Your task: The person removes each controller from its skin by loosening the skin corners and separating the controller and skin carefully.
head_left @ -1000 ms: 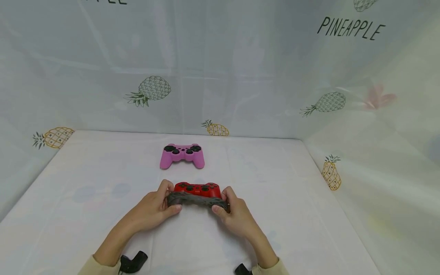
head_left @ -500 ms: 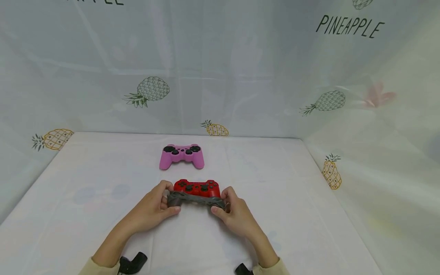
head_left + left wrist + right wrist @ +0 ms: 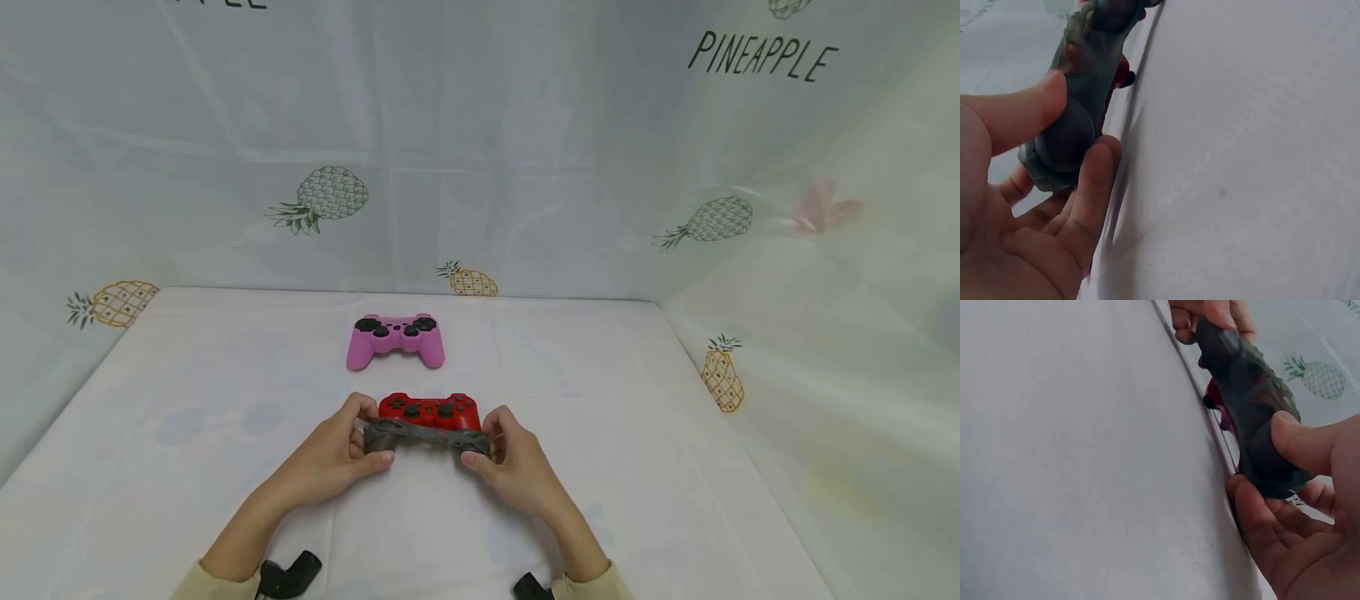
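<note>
In the head view a red game controller (image 3: pixel 465 419) shows its top half, with its dark buttons and thumbsticks. A thin, wrinkled dark grey cover (image 3: pixel 431 433) stretches across its lower part and hides the red grips. My left hand (image 3: pixel 333 458) pinches the cover's left end, thumb in front and fingers behind. At the opposite end my right hand (image 3: pixel 525 475) pinches it the same way. The left wrist view shows the left hand's thumb pressing on a rounded, dark-covered end (image 3: pixel 1066 137). A similar rounded end (image 3: pixel 1266 450) lies between right thumb and fingers.
A pink game controller (image 3: pixel 397 337) lies on the white-covered table (image 3: pixel 600 400) beyond the hands. Behind the table hangs a pale curtain (image 3: pixel 480 150) printed with pineapples. Black camera mounts (image 3: pixel 292 575) are worn at both wrists.
The red controller's top edge stands slightly higher above the grey cover than one second ago. Both hands keep their hold and have hardly moved.
</note>
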